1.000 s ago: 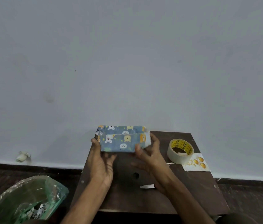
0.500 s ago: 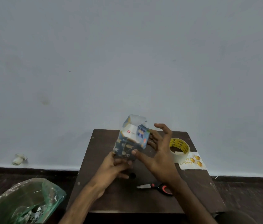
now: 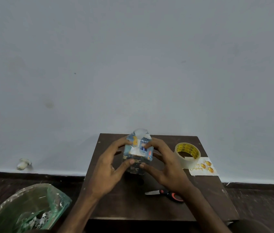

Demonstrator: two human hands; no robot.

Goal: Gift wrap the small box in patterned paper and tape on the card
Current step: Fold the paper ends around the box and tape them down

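Here, both hands grip the box point(image 3: 138, 153) upright above the table point(image 3: 200, 199). Left hand point(image 3: 110, 167) and right hand point(image 3: 165, 165) press its paper-wrapped sides.

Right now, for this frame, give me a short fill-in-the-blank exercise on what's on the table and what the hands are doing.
1. Both hands, left hand and right hand, hold the partly wrapped ____ above the table.
2. The tape roll partly rests on the ____.
3. The scissors have ____-and-black handles.

Missing words: box; card; orange
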